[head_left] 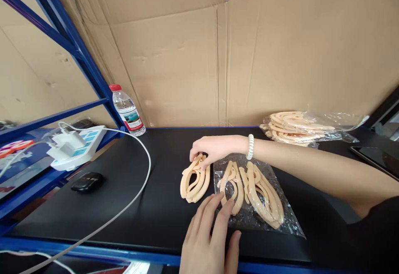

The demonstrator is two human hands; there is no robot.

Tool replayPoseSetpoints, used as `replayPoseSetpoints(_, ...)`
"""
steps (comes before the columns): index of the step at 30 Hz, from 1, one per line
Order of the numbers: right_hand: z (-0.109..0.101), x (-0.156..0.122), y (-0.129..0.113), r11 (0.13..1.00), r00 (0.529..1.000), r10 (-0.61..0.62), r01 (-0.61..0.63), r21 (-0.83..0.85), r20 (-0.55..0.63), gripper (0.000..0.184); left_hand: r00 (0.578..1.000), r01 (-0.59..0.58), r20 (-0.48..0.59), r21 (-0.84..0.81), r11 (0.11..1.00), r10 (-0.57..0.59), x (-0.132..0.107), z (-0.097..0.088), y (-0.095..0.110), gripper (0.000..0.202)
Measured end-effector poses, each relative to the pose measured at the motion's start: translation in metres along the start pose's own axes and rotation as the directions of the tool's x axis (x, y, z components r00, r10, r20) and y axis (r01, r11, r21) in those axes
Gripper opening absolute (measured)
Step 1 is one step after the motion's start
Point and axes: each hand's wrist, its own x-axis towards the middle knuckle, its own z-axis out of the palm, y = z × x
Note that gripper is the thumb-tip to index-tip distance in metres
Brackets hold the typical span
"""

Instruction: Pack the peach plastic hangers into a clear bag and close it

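Beige folding hangers (202,187), folded up in a small bundle, stand on the black tabletop. My right hand (212,148) reaches across from the right, its fingers and thumb closed around the bundle's top end. Just right of it lies a clear plastic bag (288,220) with more folded beige hangers (264,199) in two groups inside. My left hand (208,232) comes up from the front edge with fingers spread, the fingertips at the bag's lower left corner. Whether they press on the bag or hover over it, I cannot tell.
More bagged hangers (293,126) lie at the back right, near a dark phone-like device (378,157). To the left are a water bottle (129,112), a black mouse (87,182), a power strip (90,145) and a white cable (137,197) crossing the table. Cardboard (174,66) stands behind.
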Motion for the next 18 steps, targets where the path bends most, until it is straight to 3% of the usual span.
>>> replayPoseSetpoints(3, 0.002, -0.001, 0.002, 0.999, 0.998, -0.051, 0.051, -0.011, 0.031, 0.019, 1.000, -0.009, -0.029, -0.003, 1.000, 0.009, 0.000, 0.002, -0.001, 0.041)
replayPoseSetpoints(10, 0.001, -0.016, 0.001, 0.999, 0.999, -0.033, 0.033, 0.028, 0.030, 0.024, 0.997, -0.013, -0.074, -0.011, 1.000, 0.012, -0.001, 0.006, -0.001, 0.040)
replayPoseSetpoints(18, 0.003, -0.020, 0.009, 0.982, 1.000, -0.020, 0.021, 0.189, -0.010, 0.019, 0.996, -0.023, -0.087, 0.001, 1.000, 0.023, -0.001, 0.008, -0.003, 0.040)
